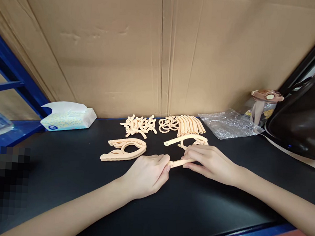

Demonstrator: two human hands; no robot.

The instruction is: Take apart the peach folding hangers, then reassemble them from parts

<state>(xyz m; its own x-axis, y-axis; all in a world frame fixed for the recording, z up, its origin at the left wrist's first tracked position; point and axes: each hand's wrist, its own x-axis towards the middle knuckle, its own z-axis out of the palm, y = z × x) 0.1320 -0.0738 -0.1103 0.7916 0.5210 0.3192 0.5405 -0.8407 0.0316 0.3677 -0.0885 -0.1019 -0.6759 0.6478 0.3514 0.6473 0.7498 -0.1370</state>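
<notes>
Both my hands grip one slim, cream-coloured plastic piece (pixel 178 163) just above the black table. My left hand (pixel 149 175) pinches its left end, where a small joint shows. The fingers of my right hand (pixel 210 163) close around its other end and hide much of it. Just behind my right hand lies a curved cream arm (pixel 184 139) with a hole at its tip, beside partly hidden curved parts. Left of my hands rests a folded cream plastic hanger (pixel 127 150), its two arms bent together.
Small cream hook pieces (pixel 139 124), cream rings (pixel 168 124) and a row of curved arms (pixel 190 125) lie along the back. A tissue pack (pixel 69 119) stands left. A clear plastic bag (pixel 228 123), a bottle (pixel 265 100) and a dark bag (pixel 303 117) are at right.
</notes>
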